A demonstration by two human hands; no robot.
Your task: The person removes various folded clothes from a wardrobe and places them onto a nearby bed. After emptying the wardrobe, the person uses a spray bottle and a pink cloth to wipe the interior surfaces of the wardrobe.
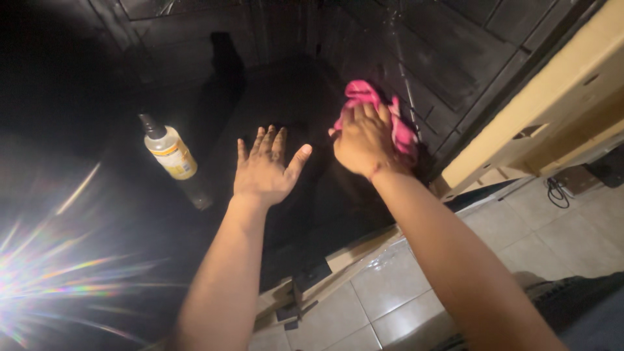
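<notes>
**Wiping a dark glossy surface with a pink cloth**

Spreading across most of the view, the black table (312, 214) runs from the near left, where a lens flare glares, to the far panelled wall. A tan cardboard box (559, 97) leans at the right above pale floor tiles (403, 286). The left hand (265, 170) lies flat on the table, fingers spread, holding nothing. The right hand (364, 140), just right of it, has its grip closed over the pink cloth (383, 114), pressed to the surface. A spray bottle (169, 151) stands well left. Judging by this, wiping is under way; continuing calls for steady pressure and sweeping strokes.
</notes>
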